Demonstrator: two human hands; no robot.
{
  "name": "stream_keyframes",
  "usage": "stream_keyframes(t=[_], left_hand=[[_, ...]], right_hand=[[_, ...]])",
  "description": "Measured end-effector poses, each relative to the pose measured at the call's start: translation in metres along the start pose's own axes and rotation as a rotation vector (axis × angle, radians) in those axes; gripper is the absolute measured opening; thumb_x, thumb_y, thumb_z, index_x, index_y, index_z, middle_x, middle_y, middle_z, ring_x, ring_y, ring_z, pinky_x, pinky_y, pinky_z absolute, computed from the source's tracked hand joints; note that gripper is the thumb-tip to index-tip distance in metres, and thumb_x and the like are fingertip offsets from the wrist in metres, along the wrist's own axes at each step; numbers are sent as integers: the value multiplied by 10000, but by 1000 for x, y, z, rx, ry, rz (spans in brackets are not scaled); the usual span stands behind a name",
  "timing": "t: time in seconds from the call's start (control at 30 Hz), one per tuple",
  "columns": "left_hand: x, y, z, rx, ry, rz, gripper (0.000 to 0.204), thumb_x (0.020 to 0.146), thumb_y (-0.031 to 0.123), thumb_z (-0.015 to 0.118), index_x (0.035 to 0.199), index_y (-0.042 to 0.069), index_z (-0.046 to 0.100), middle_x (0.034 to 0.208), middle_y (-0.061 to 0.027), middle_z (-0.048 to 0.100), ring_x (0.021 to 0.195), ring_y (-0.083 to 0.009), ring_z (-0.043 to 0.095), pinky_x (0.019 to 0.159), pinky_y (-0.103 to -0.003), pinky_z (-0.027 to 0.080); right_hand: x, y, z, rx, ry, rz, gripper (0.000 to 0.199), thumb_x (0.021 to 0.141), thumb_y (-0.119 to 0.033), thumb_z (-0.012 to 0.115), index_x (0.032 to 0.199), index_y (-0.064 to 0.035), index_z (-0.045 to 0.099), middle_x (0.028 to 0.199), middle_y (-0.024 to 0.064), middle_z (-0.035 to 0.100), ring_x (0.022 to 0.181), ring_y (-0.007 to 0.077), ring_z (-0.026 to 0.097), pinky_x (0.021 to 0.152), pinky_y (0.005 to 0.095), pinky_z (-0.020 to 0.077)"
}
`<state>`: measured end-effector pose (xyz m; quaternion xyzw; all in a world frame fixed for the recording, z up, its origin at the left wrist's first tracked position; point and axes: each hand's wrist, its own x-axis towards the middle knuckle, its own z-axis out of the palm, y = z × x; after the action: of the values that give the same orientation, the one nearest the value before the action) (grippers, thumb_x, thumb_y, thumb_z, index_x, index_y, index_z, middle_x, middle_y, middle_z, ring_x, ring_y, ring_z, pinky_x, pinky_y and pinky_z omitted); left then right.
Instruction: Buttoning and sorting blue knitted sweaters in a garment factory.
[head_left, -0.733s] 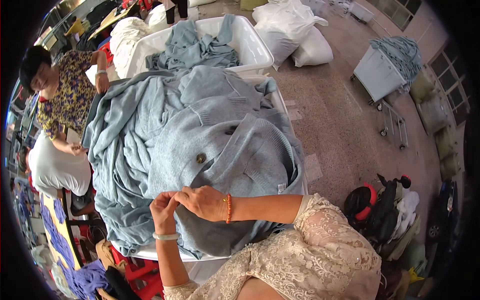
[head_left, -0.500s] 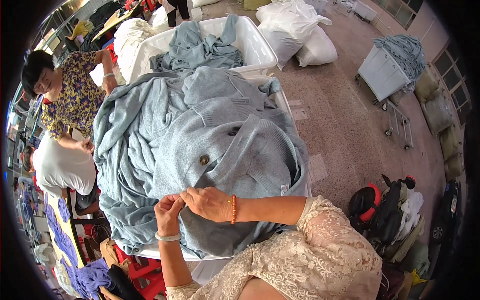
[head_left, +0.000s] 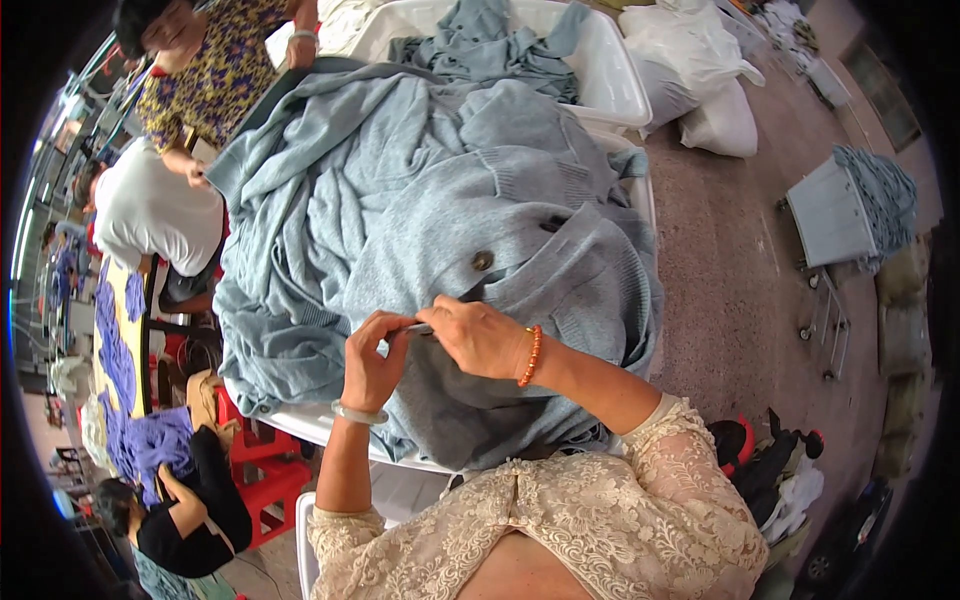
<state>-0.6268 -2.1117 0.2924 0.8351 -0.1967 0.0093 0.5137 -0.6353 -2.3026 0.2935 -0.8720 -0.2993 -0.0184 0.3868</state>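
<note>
Cardigan (head_left: 420, 230): grey-blue knit, soft and rumpled, ribbed bands on its far and right parts. One round brown button (head_left: 482, 260) faced up near the middle; a second dark one sat farther right, partly tucked in a fold. Cloth just near of the hands looked darker grey.

It lay spread on top of a pile (head_left: 270, 190) of same-coloured knits, heaped above the rim of a white bin (head_left: 318, 428).

Left hand (head_left: 375, 362) and right hand (head_left: 478, 338) met over its near-left part. Both had thumb and fingers closed in a pinch on a small bit of its edge, fingertips almost touching. Which bit: couldn't tell, fingers hid most of it. Bulk of the knit ran far and right of the fingertips, button just beyond the right hand. Darker cloth hung nearer, below both hands.
</note>
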Motion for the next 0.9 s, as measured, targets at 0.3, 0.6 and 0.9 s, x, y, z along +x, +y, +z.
stream_keyframes(t=[0.3,0.6,0.9], left_hand=[[2,-7,1,-28,-37,-30,113,793,-75,566,889,-22,592,782,-67,584,695,-135,549,665,-243,445],[7,-5,5,-54,-70,-23,127,799,-83,534,895,-17,583,797,-97,569,711,-189,555,667,-265,443],[22,20,17,368,223,236,144,738,-24,647,858,30,590,871,-114,571,814,-302,553,712,-364,441]], right_hand=[[-2,0,7,-101,53,7,314,773,35,479,1084,29,518,926,165,523,805,325,605,683,379,517],[2,-5,-10,-45,80,-8,136,838,-148,587,859,-30,525,804,127,552,708,296,623,606,371,510],[-45,-4,-65,-397,-8,179,76,851,-146,573,845,-72,556,773,84,525,646,270,614,534,374,484]])
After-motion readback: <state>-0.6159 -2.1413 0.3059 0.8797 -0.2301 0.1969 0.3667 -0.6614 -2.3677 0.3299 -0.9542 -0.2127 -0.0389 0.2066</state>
